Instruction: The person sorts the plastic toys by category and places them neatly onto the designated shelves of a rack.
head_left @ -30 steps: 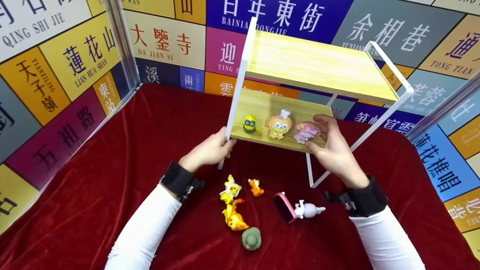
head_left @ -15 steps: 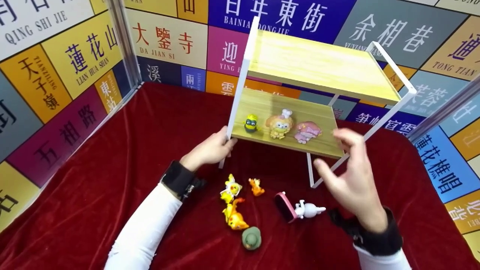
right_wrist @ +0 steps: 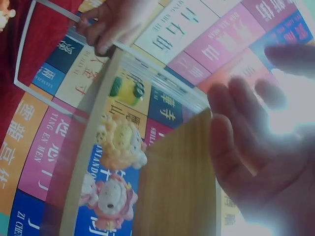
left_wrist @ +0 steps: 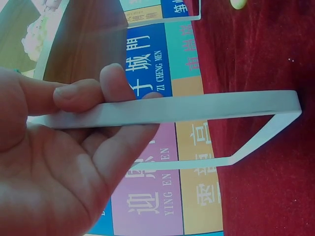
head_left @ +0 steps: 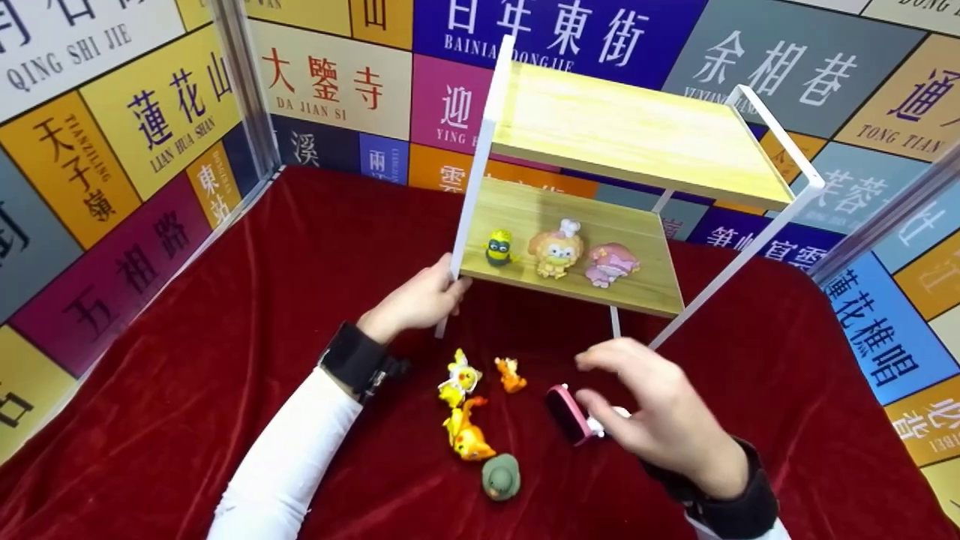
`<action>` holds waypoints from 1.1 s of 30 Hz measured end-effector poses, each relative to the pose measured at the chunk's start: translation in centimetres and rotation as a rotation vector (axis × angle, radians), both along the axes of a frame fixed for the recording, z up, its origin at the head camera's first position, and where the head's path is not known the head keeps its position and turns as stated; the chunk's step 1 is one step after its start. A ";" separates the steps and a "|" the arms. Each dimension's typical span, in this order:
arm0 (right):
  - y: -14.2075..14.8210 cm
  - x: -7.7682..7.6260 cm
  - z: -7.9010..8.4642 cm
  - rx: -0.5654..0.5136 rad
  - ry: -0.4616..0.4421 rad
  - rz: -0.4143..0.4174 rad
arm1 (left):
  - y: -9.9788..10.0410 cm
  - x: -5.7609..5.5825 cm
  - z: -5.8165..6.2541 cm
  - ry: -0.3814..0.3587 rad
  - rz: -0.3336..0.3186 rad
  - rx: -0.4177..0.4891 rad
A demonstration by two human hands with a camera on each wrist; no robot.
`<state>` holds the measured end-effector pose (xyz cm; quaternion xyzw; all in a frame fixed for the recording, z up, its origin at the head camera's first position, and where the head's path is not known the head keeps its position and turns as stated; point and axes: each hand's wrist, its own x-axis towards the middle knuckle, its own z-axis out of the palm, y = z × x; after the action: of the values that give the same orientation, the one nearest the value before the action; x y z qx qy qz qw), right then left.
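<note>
My left hand [head_left: 420, 296] grips the white metal leg [left_wrist: 216, 104] of a two-tier wooden shelf [head_left: 637, 135], fingers and thumb curled around it. On the lower tier stand a yellow-and-dark goggled figurine [head_left: 498, 247], a lion-like figurine in a chef's hat [head_left: 556, 251] and a pink figurine [head_left: 611, 264] with a bow. My right hand [head_left: 667, 412], fingers loosely bent and holding nothing, hovers over a white-grey figurine [head_left: 596, 427] with a pink-rimmed dark panel [head_left: 571, 415]. The hand hides most of that figurine in the head view.
Left of the panel, on the red cloth [head_left: 337, 472], lie a small orange figurine [head_left: 511, 375], a yellow figurine [head_left: 459, 379], an orange-yellow figurine [head_left: 468, 433] and a green duck [head_left: 501, 477]. Printed wall panels [head_left: 322, 79] stand behind the shelf.
My right hand has let go of the pink figurine, drawn back from the lower tier, and come down left over the white-grey figurine. The left hand has kept its grip on the shelf leg.
</note>
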<state>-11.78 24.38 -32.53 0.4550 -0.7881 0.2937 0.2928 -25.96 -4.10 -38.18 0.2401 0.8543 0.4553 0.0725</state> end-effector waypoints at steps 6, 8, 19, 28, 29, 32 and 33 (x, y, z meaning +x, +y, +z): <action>-0.7 -0.4 -1.0 0.149 -0.001 -0.077 | -0.1 -0.1 0.2 -0.006 -0.003 -0.010; -0.9 -0.4 -1.9 0.301 -0.067 -0.142 | -0.1 -0.1 0.2 -0.010 -0.002 -0.006; -3.0 -0.4 -6.8 0.832 -0.318 -0.284 | 0.2 0.0 0.1 -0.033 -0.001 0.015; -3.6 -0.5 -8.1 0.846 -0.344 -0.316 | 0.2 0.0 0.2 -0.023 0.002 0.006; -3.6 -0.5 -8.2 0.847 -0.342 -0.321 | 0.2 0.0 0.2 -0.023 0.002 0.005; -3.7 -0.5 -8.5 0.843 -0.332 -0.334 | 0.2 0.0 0.2 -0.026 0.001 0.006; -3.7 -0.5 -8.5 0.841 -0.330 -0.338 | 0.2 0.0 0.2 -0.028 0.000 0.006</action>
<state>-12.27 20.63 -41.06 0.3470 -0.9373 -0.0339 -0.0018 -25.97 -3.94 -38.02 0.2338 0.8518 0.4611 0.0839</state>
